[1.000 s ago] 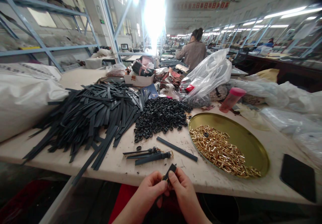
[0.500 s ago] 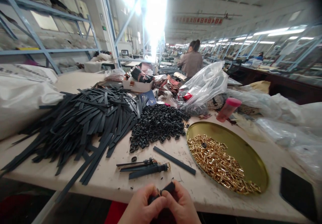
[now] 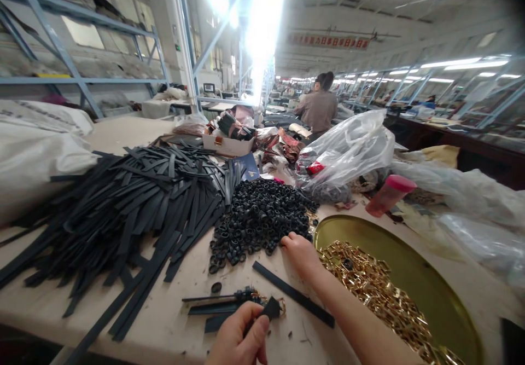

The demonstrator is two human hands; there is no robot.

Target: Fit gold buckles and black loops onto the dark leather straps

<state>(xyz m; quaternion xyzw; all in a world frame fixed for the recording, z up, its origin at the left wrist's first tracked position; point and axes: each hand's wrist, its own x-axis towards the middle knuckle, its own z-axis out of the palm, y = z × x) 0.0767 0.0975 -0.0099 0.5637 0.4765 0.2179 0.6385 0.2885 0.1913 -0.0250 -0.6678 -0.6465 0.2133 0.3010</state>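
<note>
My left hand (image 3: 241,332), low in the middle, is closed on a black strap (image 3: 271,310) with a gold buckle at its end. My right hand (image 3: 302,256) reaches to the near right edge of a heap of black strap loops (image 3: 262,212); its fingers are bent together and what they pinch, if anything, is hidden. Beside my left hand lie several black straps with buckles (image 3: 221,305). A single bare strap (image 3: 293,294) lies slantwise below my right hand, and one loose loop (image 3: 216,288) sits apart from the heap.
Many black strips (image 3: 151,201) are piled on the left of the table. On the right, a gold oval tray (image 3: 426,255) holds gold buckles (image 3: 377,288). Behind are a pink-lidded container (image 3: 389,196), plastic bags (image 3: 348,146) and a box (image 3: 227,145). A person (image 3: 320,108) is farther back.
My right hand has let go of the strap and moved up to the loop heap. My left hand keeps the strap, lower left, and its buckle now shows. The view has shifted slightly.
</note>
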